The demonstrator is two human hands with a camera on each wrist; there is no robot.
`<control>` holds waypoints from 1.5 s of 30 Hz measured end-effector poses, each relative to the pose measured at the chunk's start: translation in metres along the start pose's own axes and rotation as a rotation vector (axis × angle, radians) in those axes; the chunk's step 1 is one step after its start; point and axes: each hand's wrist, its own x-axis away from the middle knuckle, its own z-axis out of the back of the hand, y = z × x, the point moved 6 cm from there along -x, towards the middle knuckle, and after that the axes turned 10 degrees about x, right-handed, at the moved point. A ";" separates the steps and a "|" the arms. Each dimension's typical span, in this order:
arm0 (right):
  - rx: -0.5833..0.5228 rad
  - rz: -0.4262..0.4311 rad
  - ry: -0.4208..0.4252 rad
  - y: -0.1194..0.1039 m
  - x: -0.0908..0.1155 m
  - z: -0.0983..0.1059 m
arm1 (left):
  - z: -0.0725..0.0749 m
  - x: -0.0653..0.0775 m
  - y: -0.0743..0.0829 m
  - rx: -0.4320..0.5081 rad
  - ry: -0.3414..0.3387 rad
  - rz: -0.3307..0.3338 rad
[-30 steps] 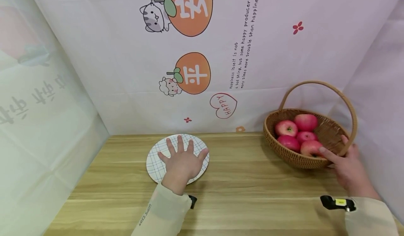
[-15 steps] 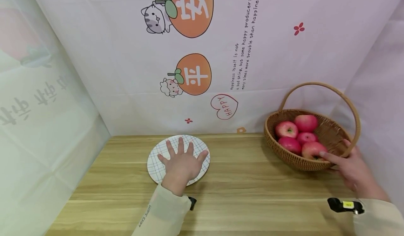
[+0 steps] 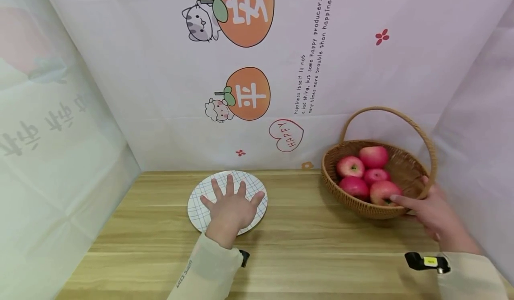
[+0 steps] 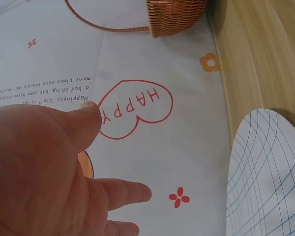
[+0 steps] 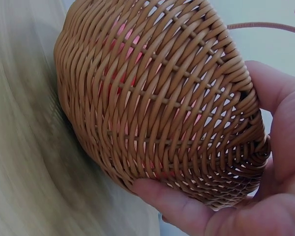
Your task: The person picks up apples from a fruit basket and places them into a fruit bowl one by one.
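My right hand [image 3: 435,213] grips the near right rim of a brown wicker basket [image 3: 361,207], thumb on the inside by an apple. In the right wrist view, fingers [image 5: 177,206] reach under the woven wall [image 5: 152,98]. The basket has an arched handle [image 3: 415,124] and holds several red apples [image 3: 374,157]. It sits tilted, close over the table. On the left, my left hand [image 3: 233,208] spreads its fingers over a round white plate [image 3: 196,206] with blue grid lines. The left wrist view shows that hand raised above the plate [image 4: 265,172], holding nothing.
The wood-grain table [image 3: 297,246] meets a white printed cloth wall [image 3: 341,59] at the back. Cloth walls also stand at the left [image 3: 60,166] and right [image 3: 486,126], the right one near my right hand.
The basket shifts slightly right, then moves left toward the plate with my right hand and the apples in it. The left hand and plate stay in place.
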 end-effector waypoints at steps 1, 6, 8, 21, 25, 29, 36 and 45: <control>-0.007 0.006 0.004 -0.002 0.000 -0.003 | 0.000 0.000 0.000 -0.001 0.000 0.002; -0.016 0.010 0.015 -0.008 0.001 -0.018 | 0.000 0.000 -0.002 -0.006 0.002 0.012; -0.007 0.004 0.020 -0.010 0.002 -0.023 | 0.000 0.000 -0.002 -0.004 0.002 0.011; 0.113 -0.015 -0.019 -0.035 0.011 -0.048 | 0.002 -0.001 -0.003 0.004 -0.013 0.017; 0.139 -0.041 -0.046 -0.041 0.014 -0.054 | 0.002 -0.001 -0.004 0.011 -0.011 0.018; 0.101 -0.081 -0.085 -0.044 0.017 -0.061 | 0.002 0.000 -0.004 0.011 -0.007 0.013; 0.056 -0.086 -0.101 -0.049 0.022 -0.071 | 0.005 0.000 -0.003 -0.008 -0.009 -0.002; 0.035 -0.101 -0.120 -0.054 0.026 -0.079 | 0.008 0.004 -0.002 -0.011 -0.023 -0.004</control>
